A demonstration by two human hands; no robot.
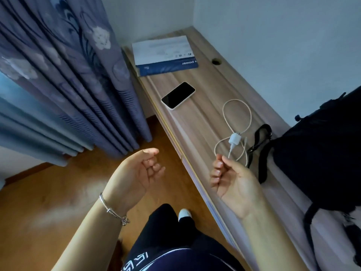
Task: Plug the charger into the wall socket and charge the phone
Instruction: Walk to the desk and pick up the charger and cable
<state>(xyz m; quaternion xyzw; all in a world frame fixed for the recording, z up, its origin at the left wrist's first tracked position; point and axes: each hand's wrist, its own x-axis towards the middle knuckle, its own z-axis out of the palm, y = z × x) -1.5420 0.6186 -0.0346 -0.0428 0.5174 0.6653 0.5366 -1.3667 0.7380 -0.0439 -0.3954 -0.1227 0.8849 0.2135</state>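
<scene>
Wooden tabletop carries, left to right: blue-and-white booklet marked "power", black-screened phone, white charger with looped cable, black bag. Left hand half-curled, empty. Right hand grip loosely curled at cable; contact unclear.

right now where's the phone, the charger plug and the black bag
phone (178, 95): head view, middle of its dark screen
charger plug (234, 139): head view, white body of the plug
black bag (320, 153): head view, main body of the bag on the desk
</scene>
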